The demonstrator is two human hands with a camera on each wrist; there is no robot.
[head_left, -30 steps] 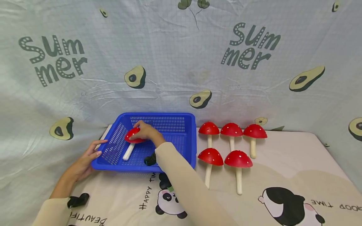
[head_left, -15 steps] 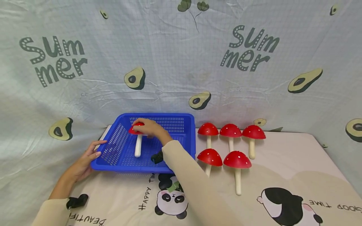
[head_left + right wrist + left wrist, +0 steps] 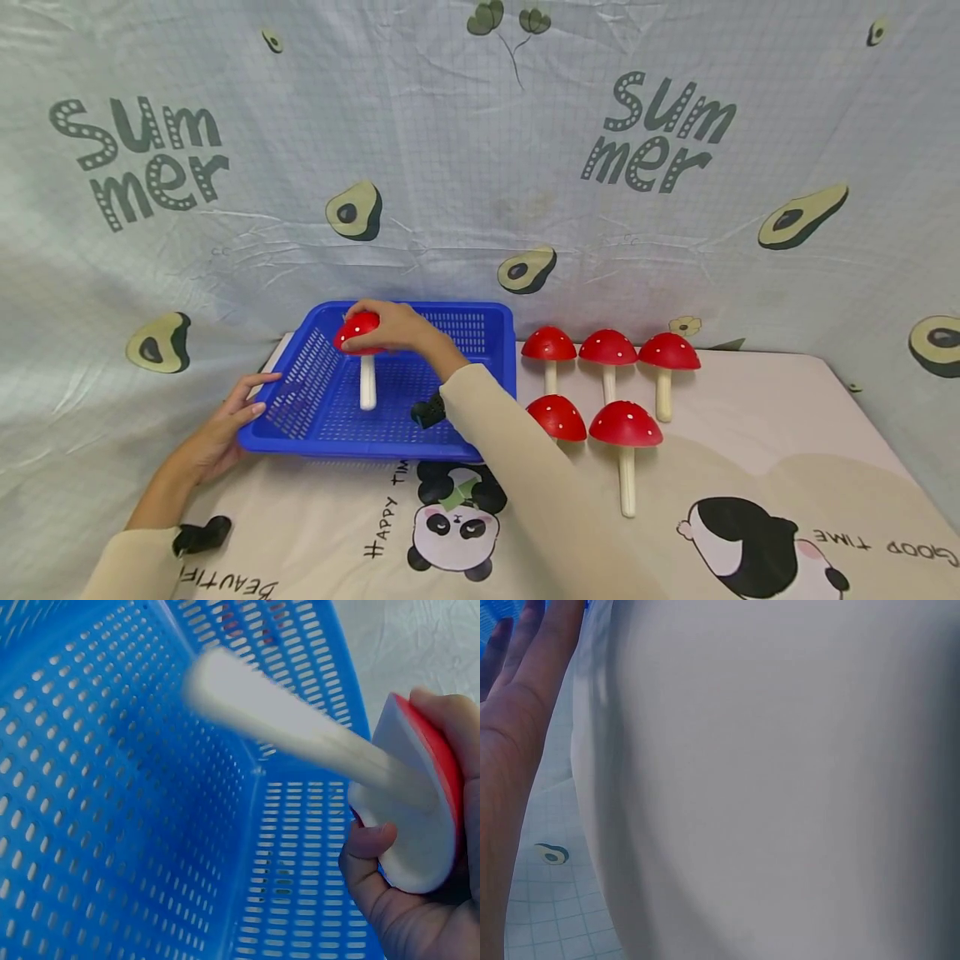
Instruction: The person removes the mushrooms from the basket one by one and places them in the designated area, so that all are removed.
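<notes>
A toy mushroom with a white-dotted red cap (image 3: 362,332) and a pale stem is held by my right hand (image 3: 396,325) over the blue basket (image 3: 375,451). Thumb and fingers grip the cap, and the stem points down into the basket. In the right wrist view the white underside of the toy mushroom (image 3: 409,832) shows, with the thumb (image 3: 371,841) curled over the cap's edge. My left hand (image 3: 225,429) rests with extended fingers against the basket's left rim. The left wrist view catches only part of the left hand (image 3: 525,682) beside a pale blurred surface.
Several more toy mushrooms lie right of the basket in two rows, among them a front one (image 3: 626,425) and a back right one (image 3: 669,352). My right sleeve (image 3: 525,475) covers one stem. A printed cloth (image 3: 322,508) covers the table; a patterned curtain (image 3: 450,183) hangs behind.
My right hand has lifted the toy mushroom from low in the basket's left part, moving it slightly back and turning its stem from slanted to nearly straight down. The left hand stays at the rim.
</notes>
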